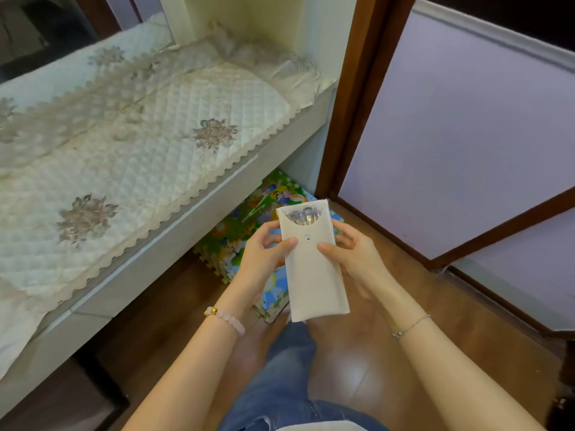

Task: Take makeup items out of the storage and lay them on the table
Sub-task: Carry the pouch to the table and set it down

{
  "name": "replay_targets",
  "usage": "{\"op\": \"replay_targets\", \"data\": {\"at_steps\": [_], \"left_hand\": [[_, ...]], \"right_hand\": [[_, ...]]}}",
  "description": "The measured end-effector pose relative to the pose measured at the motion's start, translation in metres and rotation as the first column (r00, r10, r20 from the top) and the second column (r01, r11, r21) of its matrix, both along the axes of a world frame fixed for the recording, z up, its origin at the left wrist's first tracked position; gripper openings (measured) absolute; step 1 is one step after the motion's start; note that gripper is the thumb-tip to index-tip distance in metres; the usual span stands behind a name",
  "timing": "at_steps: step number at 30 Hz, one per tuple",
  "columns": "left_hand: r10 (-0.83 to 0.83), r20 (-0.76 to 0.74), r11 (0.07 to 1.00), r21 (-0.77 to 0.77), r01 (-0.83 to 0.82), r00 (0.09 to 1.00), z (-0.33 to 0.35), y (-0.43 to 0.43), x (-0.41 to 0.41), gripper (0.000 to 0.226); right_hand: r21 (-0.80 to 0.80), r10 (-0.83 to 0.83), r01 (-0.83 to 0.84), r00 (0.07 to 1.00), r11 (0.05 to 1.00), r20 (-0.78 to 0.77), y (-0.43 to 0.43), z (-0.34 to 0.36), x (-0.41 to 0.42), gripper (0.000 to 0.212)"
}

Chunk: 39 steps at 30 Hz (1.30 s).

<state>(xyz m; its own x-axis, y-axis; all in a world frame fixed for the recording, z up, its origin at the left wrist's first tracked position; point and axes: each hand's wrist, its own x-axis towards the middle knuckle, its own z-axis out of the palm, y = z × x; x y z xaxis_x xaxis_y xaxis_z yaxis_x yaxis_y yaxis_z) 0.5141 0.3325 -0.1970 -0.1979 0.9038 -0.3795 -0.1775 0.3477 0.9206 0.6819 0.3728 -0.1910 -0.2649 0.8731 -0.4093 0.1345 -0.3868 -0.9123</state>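
Unlabelled cream pouch (314,269) — brush tips (303,216) showing — between both hands (264,253).

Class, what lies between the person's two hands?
In the head view, the cream pouch of brushes lies between the left hand and right hand.

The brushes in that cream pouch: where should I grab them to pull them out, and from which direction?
Grip the brush ends showing in the curved cutout at the top of the pouch, coming from above its open far end and pulling along its length. The pouch is upright, open only at that end. Keep the left hand on the body; free the right hand to pinch.
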Motion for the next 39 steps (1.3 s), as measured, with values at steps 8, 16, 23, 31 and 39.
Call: {"op": "replay_targets", "data": {"at_steps": [8, 16, 23, 31, 39], "left_hand": [[0.064, 0.020, 0.998, 0.001, -0.064, 0.998, 0.006, 0.106, -0.022, 0.037], [0.253, 0.095, 0.967, -0.035, -0.251, 0.963, 0.008, 0.185, -0.048, 0.035], [0.504, 0.031, 0.860, -0.114, -0.498, 0.863, 0.000, 0.259, -0.071, 0.029], [0.655, -0.066, 0.742, -0.134, -0.657, 0.753, -0.010, 0.346, -0.104, 0.018], [0.648, -0.025, 0.756, -0.105, -0.646, 0.762, -0.021, 0.406, -0.141, 0.034]], "right_hand": [[-0.036, 0.048, -0.048, 0.999, 0.998, 0.012, 0.115, 0.005, -0.023, 0.059], [-0.012, 0.191, -0.191, 0.982, 0.982, 0.006, 0.219, 0.010, -0.061, 0.057], [-0.063, 0.446, -0.448, 0.894, 0.892, -0.045, 0.317, 0.007, -0.098, 0.061], [-0.098, 0.537, -0.539, 0.842, 0.837, -0.046, 0.419, -0.009, -0.154, 0.059], [-0.023, 0.563, -0.564, 0.826, 0.826, -0.041, 0.492, -0.035, -0.204, 0.053]]}}
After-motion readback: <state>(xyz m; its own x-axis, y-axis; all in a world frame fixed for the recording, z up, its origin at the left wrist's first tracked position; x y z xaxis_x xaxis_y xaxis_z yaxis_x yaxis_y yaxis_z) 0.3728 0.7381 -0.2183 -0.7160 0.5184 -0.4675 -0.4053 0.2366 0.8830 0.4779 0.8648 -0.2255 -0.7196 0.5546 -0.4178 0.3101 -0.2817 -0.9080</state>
